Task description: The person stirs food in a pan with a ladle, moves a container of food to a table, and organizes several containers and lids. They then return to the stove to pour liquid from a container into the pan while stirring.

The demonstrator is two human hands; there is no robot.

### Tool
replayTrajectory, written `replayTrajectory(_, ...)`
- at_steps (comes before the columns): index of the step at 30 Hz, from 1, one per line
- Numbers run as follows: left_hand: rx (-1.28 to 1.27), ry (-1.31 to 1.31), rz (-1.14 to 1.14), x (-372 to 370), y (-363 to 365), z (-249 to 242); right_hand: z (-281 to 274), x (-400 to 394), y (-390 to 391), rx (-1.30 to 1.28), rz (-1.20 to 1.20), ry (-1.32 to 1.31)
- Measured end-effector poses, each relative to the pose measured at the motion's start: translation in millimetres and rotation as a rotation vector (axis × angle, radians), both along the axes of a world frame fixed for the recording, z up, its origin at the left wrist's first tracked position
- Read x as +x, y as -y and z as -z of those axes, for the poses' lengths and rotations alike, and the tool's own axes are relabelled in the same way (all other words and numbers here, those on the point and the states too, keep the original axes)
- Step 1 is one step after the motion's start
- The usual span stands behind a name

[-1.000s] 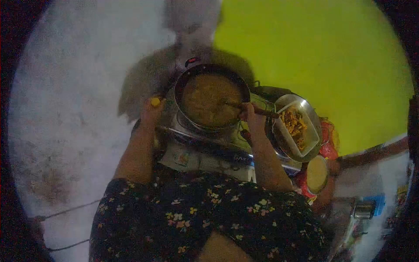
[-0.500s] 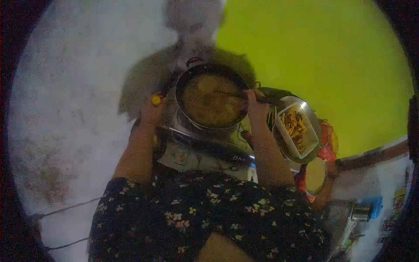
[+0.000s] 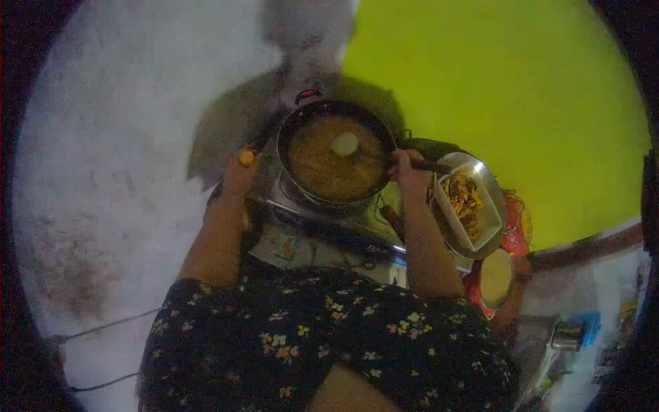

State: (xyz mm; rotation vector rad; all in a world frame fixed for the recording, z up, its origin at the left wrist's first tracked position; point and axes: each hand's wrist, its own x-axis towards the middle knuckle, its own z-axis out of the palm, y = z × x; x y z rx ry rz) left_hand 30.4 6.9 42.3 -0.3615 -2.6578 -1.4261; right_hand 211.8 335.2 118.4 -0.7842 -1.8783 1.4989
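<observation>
A wide dark wok (image 3: pixel 283 154) holds a brown, soupy mixture on the stove (image 3: pixel 302 213). My right hand (image 3: pixel 412 175) is closed around the dark handle of a ladle (image 3: pixel 344 144), at the wok's right rim. The ladle's pale round head shows over the middle of the mixture, and its handle end sticks out to the right of my hand. My left hand (image 3: pixel 240 175) is closed left of the wok, with a round yellow-orange thing (image 3: pixel 246 158) showing at its top. I cannot tell what the left fingers grip.
Right of my right arm, a white rectangular container (image 3: pixel 490 232) of browned food pieces rests in a round metal dish (image 3: pixel 489 180). Below it lies a round pale-topped container (image 3: pixel 496 278) by red plastic (image 3: pixel 515 240). A grey and lime-green wall (image 3: pixel 494 96) rises behind the wok.
The ladle's pale head now shows in the wok, where before only its dark shaft was seen. My right hand has moved slightly right and down. The left hand stays in place.
</observation>
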Motion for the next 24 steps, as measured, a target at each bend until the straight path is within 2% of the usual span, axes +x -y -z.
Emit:
replayTrajectory(2,-0.004,-0.086,-0.001,-8,3,18,12,1,-2,-0.038,0.007,-0.019)
replayTrajectory(8,0.134,0.063,0.031,-10,4,22,9,13,3,-0.121,-0.037,0.063)
replayTrajectory(11,0.112,-0.012,0.057,-19,7,36,17,11,-4,-0.201,-0.058,0.022)
replayTrajectory(14,-0.077,0.047,0.043,1,5,-5,21,11,-8,-0.192,-0.077,0.003)
replayTrajectory(16,-0.055,-0.025,-0.003,-4,7,12,20,5,-11,-0.221,-0.024,0.07)
replayTrajectory(17,-0.044,-0.06,-0.025,-8,7,23,17,4,-11,-0.186,-0.033,0.06)
replayTrajectory(20,0.057,0.053,0.01,-19,9,39,6,2,-8,-0.051,-0.058,0.035)
replayTrajectory(22,0.038,0.107,0.021,-15,8,29,-4,1,-3,0.08,-0.071,0.023)
replayTrajectory(24,0.066,0.136,0.03,-15,9,30,-23,5,10,0.033,-0.201,-0.053)
